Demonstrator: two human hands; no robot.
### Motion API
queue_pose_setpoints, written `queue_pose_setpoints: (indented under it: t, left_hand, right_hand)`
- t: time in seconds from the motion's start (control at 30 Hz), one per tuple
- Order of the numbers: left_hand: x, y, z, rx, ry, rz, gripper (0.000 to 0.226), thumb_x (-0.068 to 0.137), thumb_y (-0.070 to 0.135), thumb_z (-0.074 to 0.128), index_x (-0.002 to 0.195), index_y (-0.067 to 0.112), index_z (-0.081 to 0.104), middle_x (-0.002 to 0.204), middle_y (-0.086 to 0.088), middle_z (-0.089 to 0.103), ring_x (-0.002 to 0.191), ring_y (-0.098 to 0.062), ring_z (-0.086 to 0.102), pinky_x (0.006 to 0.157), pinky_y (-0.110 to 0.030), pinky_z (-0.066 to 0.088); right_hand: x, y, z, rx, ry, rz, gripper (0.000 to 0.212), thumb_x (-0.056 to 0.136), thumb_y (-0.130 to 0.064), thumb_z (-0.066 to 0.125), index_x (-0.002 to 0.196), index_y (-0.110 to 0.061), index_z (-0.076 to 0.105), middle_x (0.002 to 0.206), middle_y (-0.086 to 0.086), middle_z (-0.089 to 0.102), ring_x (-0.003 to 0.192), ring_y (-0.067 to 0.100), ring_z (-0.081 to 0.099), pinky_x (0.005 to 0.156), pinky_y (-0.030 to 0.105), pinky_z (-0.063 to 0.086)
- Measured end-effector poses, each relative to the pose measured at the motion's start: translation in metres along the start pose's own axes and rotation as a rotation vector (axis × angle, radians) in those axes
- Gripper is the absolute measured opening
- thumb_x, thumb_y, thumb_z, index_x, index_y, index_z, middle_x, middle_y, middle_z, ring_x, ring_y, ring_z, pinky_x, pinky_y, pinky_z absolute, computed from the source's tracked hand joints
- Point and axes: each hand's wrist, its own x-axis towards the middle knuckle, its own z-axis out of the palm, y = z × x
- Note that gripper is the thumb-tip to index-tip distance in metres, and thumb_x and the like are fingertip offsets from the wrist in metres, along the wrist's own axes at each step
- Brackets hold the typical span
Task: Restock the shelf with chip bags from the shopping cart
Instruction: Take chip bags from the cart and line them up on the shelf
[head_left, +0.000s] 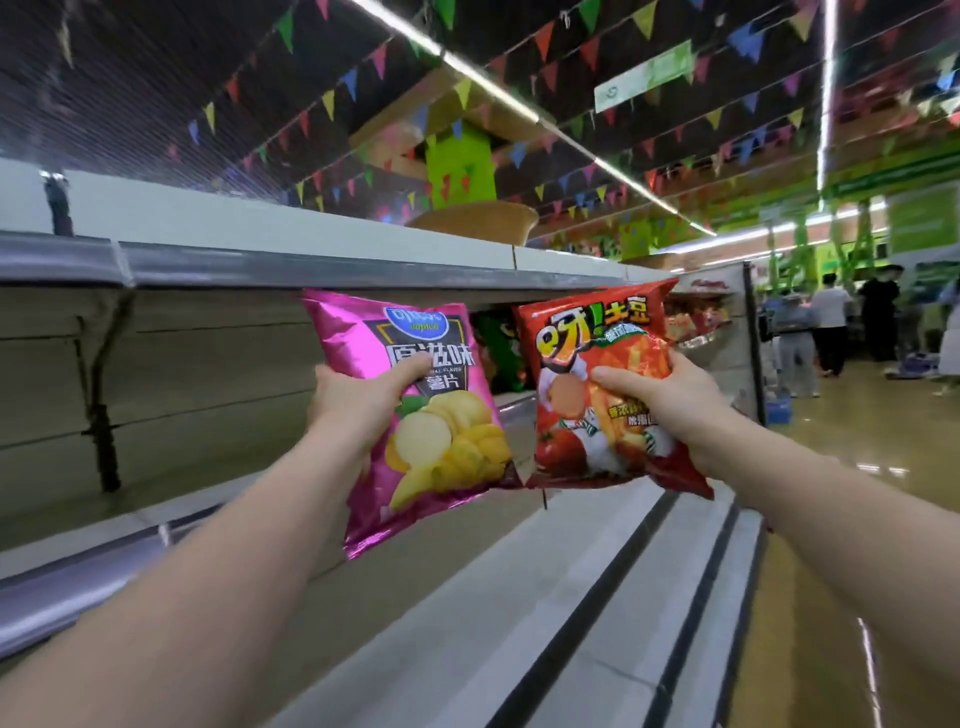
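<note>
1. Hands first: the left hand (358, 400) grips a pink chip bag (415, 415) by its left edge, thumb curled across the front over the printed label, the other fingers hidden behind the foil. The right hand (670, 395) pinches a red chip bag (587, 384) by its right side, thumb pressed on the front, remaining fingers wrapped round the back.

2. Position of the bags: both are held up in the air, side by side and nearly touching at their lower corners, in front of the shelf (311, 270). Neither rests on any board. The pink bag tilts with its top leaning left; the red one tilts slightly the other way.

3. Step in hand: this looks like the carry-to-shelf stage, with two bags lifted toward the bay under the grey price rail. The shopping cart is not in view.

4. Shelf state: the bay straight ahead and to the left appears bare along its beige back panel (208, 374). Further right, behind the red bag, a few stocked packets (498, 353) stand on the same level, green and dark in colour.

5. Next move, as a judgement: each bag probably needs pushing in under the rail, set upright with its printed face outward, beside the stocked packets, then released.

6. Risk: the foil is slick and puffed, so a bag may slump or slide forward once let go.
</note>
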Motion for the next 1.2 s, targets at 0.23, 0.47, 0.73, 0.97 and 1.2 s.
queue_pose_setpoints:
  t: [0.23,0.47,0.73,0.97,1.2]
  left_hand:
    - [0.027,0.021,0.039,-0.072,-0.063,-0.201,0.053,0.061,0.041,0.082,0.101,0.009,0.068,0.081,-0.011,0.073,0.063,-0.023,0.069,0.068,-0.038,0.059]
    - [0.080,0.003,0.079,-0.022,-0.223,-0.330,0.031,0.080,0.043,0.066,0.073,0.013,0.066,0.053,-0.006,0.067,0.038,-0.018,0.060,0.045,-0.026,0.052]
    - [0.134,-0.012,0.118,0.028,-0.216,-0.351,0.035,0.083,0.046,0.062,0.072,0.013,0.065,0.053,-0.006,0.066,0.039,-0.019,0.060,0.047,-0.022,0.051]
    - [0.172,-0.019,0.140,0.054,-0.064,-0.320,0.038,0.081,0.046,0.063,0.068,0.011,0.070,0.058,-0.009,0.068,0.047,-0.023,0.061,0.062,-0.027,0.051]
    - [0.198,-0.034,0.187,-0.041,0.075,-0.339,0.033,0.069,0.042,0.070,0.076,0.010,0.071,0.064,-0.012,0.071,0.048,-0.023,0.064,0.078,-0.035,0.051]
  right_hand:
    - [0.118,0.026,0.005,0.230,-0.192,0.129,0.051,0.068,-0.026,0.081,0.110,-0.007,0.062,0.099,0.016,0.070,0.081,0.030,0.069,0.074,0.040,0.057]
    - [0.205,0.056,0.038,0.263,-0.467,0.296,0.040,0.068,-0.033,0.078,0.098,-0.008,0.066,0.076,0.013,0.073,0.059,0.025,0.069,0.062,0.038,0.058]
    - [0.299,0.075,0.084,0.202,-0.625,0.323,0.038,0.073,-0.036,0.075,0.098,-0.009,0.066,0.080,0.013,0.073,0.057,0.024,0.068,0.069,0.039,0.055]
    - [0.361,0.094,0.136,0.236,-0.782,0.336,0.029,0.085,-0.032,0.064,0.068,-0.008,0.063,0.051,0.008,0.065,0.038,0.019,0.060,0.046,0.026,0.052]
    - [0.414,0.112,0.188,0.314,-0.915,0.196,0.020,0.085,-0.023,0.066,0.071,-0.009,0.061,0.044,0.001,0.063,0.035,0.010,0.058,0.037,0.016,0.046]
